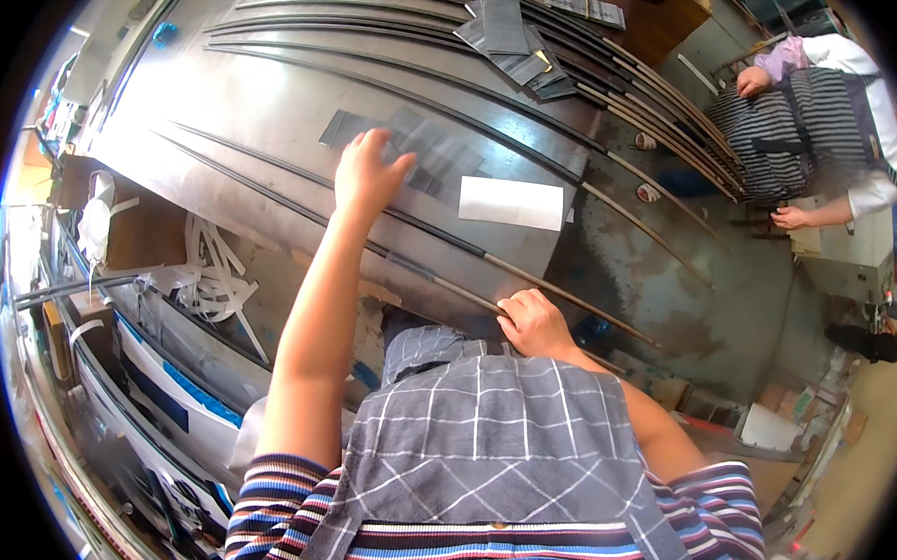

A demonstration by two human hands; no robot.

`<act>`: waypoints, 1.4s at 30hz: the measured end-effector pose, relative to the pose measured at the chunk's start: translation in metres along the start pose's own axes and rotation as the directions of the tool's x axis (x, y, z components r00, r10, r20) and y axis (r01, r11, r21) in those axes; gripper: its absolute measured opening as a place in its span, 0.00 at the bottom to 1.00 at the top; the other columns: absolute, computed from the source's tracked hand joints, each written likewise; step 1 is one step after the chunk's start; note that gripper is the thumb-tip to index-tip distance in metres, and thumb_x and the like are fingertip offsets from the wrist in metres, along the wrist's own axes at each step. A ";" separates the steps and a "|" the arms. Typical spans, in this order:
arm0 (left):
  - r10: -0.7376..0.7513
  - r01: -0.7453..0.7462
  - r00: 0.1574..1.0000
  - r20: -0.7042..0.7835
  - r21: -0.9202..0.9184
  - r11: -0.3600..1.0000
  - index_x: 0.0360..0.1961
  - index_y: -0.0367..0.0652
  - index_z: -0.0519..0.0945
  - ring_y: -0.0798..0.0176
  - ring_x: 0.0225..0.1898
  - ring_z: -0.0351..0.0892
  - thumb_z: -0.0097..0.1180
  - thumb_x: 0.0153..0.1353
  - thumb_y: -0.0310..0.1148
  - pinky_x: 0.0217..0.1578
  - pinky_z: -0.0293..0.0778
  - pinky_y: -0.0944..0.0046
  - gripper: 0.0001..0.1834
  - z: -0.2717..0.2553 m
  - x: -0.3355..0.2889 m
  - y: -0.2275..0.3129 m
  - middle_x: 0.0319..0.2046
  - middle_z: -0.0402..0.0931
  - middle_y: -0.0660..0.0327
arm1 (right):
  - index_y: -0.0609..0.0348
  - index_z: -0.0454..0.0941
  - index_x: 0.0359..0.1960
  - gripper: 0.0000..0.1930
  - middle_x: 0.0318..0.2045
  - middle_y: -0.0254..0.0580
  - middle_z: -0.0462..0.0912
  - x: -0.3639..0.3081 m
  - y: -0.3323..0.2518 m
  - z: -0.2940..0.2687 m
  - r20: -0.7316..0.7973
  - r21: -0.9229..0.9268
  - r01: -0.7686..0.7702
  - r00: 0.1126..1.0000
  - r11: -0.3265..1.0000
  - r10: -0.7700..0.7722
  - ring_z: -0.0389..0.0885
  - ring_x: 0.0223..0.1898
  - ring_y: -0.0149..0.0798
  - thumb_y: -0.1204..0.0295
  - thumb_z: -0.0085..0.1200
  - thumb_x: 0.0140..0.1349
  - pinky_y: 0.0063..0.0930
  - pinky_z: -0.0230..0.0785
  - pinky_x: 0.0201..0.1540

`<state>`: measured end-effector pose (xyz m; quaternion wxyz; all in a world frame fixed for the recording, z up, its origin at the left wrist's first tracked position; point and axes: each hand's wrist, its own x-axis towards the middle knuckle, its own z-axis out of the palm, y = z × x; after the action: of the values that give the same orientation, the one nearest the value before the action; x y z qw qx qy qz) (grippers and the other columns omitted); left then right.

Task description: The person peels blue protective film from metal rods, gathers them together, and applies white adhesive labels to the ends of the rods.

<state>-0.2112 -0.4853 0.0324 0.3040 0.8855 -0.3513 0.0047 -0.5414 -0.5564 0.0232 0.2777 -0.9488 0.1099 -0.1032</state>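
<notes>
My left hand (366,174) reaches over the metal table with its fingers apart, holding nothing. Beside it, several thin dark grey sheets (439,157) lie spread on the tabletop. At the table's near edge my right hand (537,322) is closed round a long thin rod (404,262), dark over most of its length and paler toward my right hand. A second long rod (441,232) lies just beyond it and passes by my left hand. To the right of the dark sheets rests a blank white paper rectangle (511,203).
More long rods (416,100) lie across the metal table (245,131), their tan ends jutting past its right edge. Grey strips (509,42) are piled on them. A co-worker in a striped apron (816,121) stands at right. White strips (218,280) hang at left.
</notes>
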 end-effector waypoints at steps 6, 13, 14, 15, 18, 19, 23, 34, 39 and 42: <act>-0.040 -0.040 0.969 0.243 0.317 0.948 0.62 0.48 0.63 0.49 0.50 0.74 0.68 0.47 0.40 0.51 0.71 0.55 0.41 0.006 0.048 0.038 0.49 0.74 0.52 | 0.58 0.77 0.36 0.11 0.35 0.42 0.77 -0.007 -0.006 -0.015 -0.104 0.047 -0.123 0.986 0.991 0.127 0.76 0.40 0.46 0.73 0.60 0.50 0.36 0.72 0.42; -0.094 0.289 0.952 0.292 -0.747 0.599 0.38 0.40 0.81 0.61 0.51 0.73 0.55 0.49 0.20 0.53 0.66 0.62 0.13 -0.027 0.049 0.005 0.46 0.78 0.59 | 0.62 0.79 0.35 0.08 0.35 0.46 0.79 0.014 -0.014 -0.047 -0.179 0.301 -0.191 0.951 0.934 0.252 0.78 0.40 0.50 0.75 0.59 0.52 0.36 0.72 0.43; -0.037 0.284 0.953 0.302 -0.841 0.461 0.31 0.39 0.82 0.63 0.52 0.72 0.53 0.48 0.17 0.54 0.65 0.62 0.10 -0.051 0.042 0.014 0.44 0.78 0.59 | 0.62 0.79 0.35 0.08 0.35 0.47 0.80 0.025 -0.017 -0.057 -0.193 0.359 -0.191 0.943 0.914 0.273 0.78 0.40 0.50 0.76 0.59 0.53 0.36 0.72 0.43; 0.105 0.179 0.963 0.246 -0.884 0.431 0.26 0.40 0.80 0.61 0.56 0.70 0.51 0.48 0.16 0.57 0.63 0.59 0.08 -0.067 0.038 0.017 0.50 0.76 0.54 | 0.63 0.79 0.34 0.07 0.34 0.48 0.80 0.040 -0.021 -0.072 -0.241 0.431 -0.193 0.917 0.881 0.319 0.79 0.38 0.50 0.77 0.58 0.53 0.36 0.72 0.42; 0.339 0.097 0.927 0.158 -0.977 0.191 0.21 0.41 0.77 0.57 0.61 0.66 0.50 0.48 0.17 0.58 0.62 0.56 0.07 -0.105 0.017 0.040 0.58 0.70 0.50 | 0.64 0.79 0.38 0.07 0.37 0.46 0.80 0.091 -0.021 -0.097 -0.412 0.389 -0.053 0.883 0.920 0.225 0.79 0.41 0.40 0.77 0.56 0.58 0.28 0.70 0.45; 0.389 0.143 0.905 0.175 -0.983 0.111 0.21 0.41 0.77 0.55 0.63 0.64 0.51 0.49 0.18 0.59 0.62 0.55 0.07 -0.107 0.010 0.047 0.60 0.67 0.49 | 0.63 0.77 0.45 0.12 0.41 0.44 0.80 0.109 -0.020 -0.101 -0.389 0.409 0.026 0.909 0.912 0.149 0.77 0.45 0.37 0.75 0.56 0.60 0.27 0.69 0.48; 0.438 0.303 0.879 0.188 -0.930 -0.208 0.25 0.42 0.77 0.49 0.67 0.57 0.53 0.56 0.24 0.61 0.61 0.50 0.04 -0.091 -0.013 0.065 0.65 0.59 0.47 | 0.61 0.71 0.55 0.19 0.42 0.37 0.79 0.152 -0.042 -0.074 0.010 0.871 -0.074 0.991 0.485 0.134 0.74 0.46 0.30 0.75 0.54 0.62 0.25 0.69 0.49; -0.004 0.324 0.907 0.421 -0.704 -0.632 0.63 0.32 0.59 0.50 0.64 0.59 0.38 0.51 0.78 0.65 0.54 0.51 0.57 -0.035 -0.091 0.095 0.62 0.61 0.48 | 0.60 0.74 0.54 0.23 0.44 0.47 0.78 0.127 -0.054 -0.023 -0.309 0.411 -0.002 0.940 0.912 0.142 0.77 0.45 0.49 0.78 0.56 0.53 0.39 0.69 0.48; -0.080 0.316 0.878 0.471 -0.698 -0.643 0.59 0.30 0.64 0.51 0.62 0.61 0.34 0.53 0.78 0.65 0.55 0.53 0.56 -0.034 -0.087 0.107 0.59 0.64 0.48 | 0.60 0.75 0.52 0.22 0.50 0.48 0.74 0.128 -0.057 -0.023 -0.467 -0.002 0.057 0.883 0.998 -0.051 0.73 0.50 0.51 0.77 0.57 0.52 0.44 0.66 0.53; -0.089 0.324 0.886 0.456 -0.744 -0.584 0.59 0.32 0.66 0.51 0.63 0.61 0.29 0.54 0.78 0.65 0.54 0.54 0.56 -0.025 -0.089 0.102 0.59 0.65 0.50 | 0.58 0.75 0.53 0.23 0.50 0.50 0.74 0.123 -0.057 -0.020 -0.416 0.121 0.063 0.909 0.991 -0.007 0.71 0.52 0.52 0.77 0.58 0.52 0.43 0.65 0.55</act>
<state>-0.3367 -0.4750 0.0880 0.8757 0.2185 0.0198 -0.4302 -0.4209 -0.5522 0.0880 0.3083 -0.8865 0.1421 -0.3144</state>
